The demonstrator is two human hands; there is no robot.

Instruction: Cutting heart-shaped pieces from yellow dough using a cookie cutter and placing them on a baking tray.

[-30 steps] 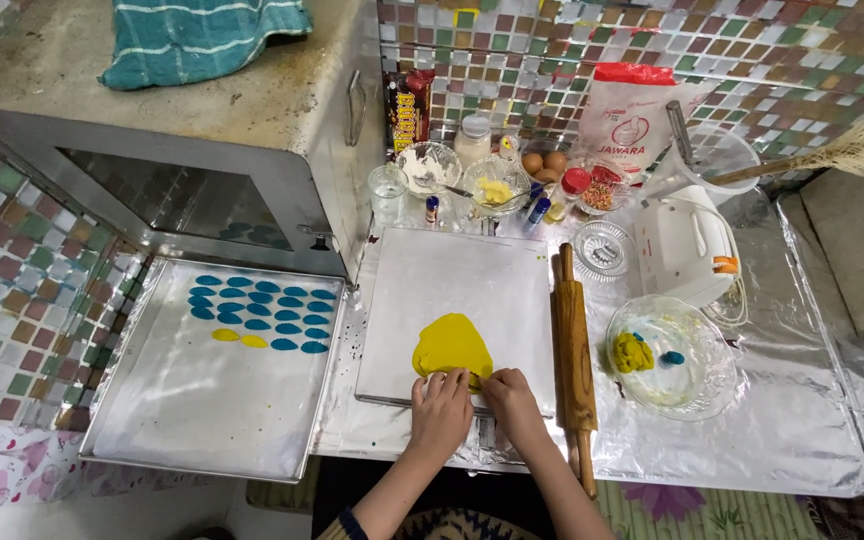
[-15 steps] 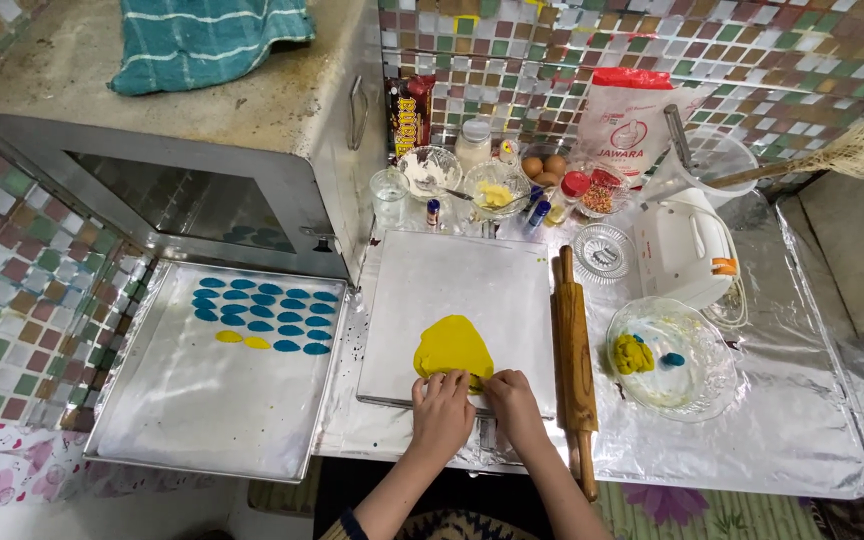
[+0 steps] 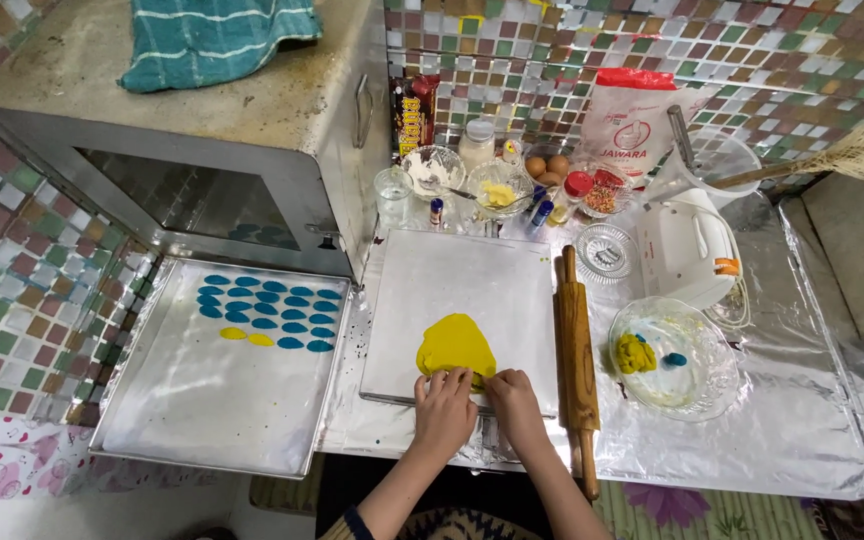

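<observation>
Head view: flat yellow dough sheet [image 3: 455, 346] lies lower centre on the white board [image 3: 472, 290]; left hand [image 3: 444, 412] and right hand [image 3: 512, 402] sit side by side at its near edge, fingers curled and pressed together on the rim; can't tell if they pinch it. Rolling pin [image 3: 577, 360] just right of the board, glass bowl [image 3: 674, 357] with dough lumps further right, baking tray [image 3: 202, 400] with blue and yellow pieces lower left.

A mosaic tile wall [image 3: 652, 40] of small multicoloured squares runs from nine to one o'clock. Crinkled silver foil covers the table [image 3: 802, 420], brightly lit. A flowered floor covering [image 3: 712, 510] shows at five o'clock.
</observation>
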